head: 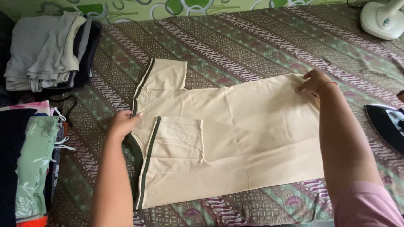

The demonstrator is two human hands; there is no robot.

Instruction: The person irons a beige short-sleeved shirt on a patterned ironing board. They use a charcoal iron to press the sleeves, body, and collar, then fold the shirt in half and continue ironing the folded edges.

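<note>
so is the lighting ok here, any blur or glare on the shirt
Head view: soft, even light with only faint shadows under the arms; no glare on the cream shirt, its folds readable. The left hand and right hand look slightly soft, and the iron is cut off at the right edge.

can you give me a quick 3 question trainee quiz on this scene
1. True or false: the left hand rests at the dark-trimmed edge of the cream shirt.
2. Which corner of the shirt does the right hand touch: near or far?
3. What lies at the right edge of the patterned cloth? A) iron B) scissors C) hanger

Key: 1 true; 2 far; 3 A, a dark iron.
</note>
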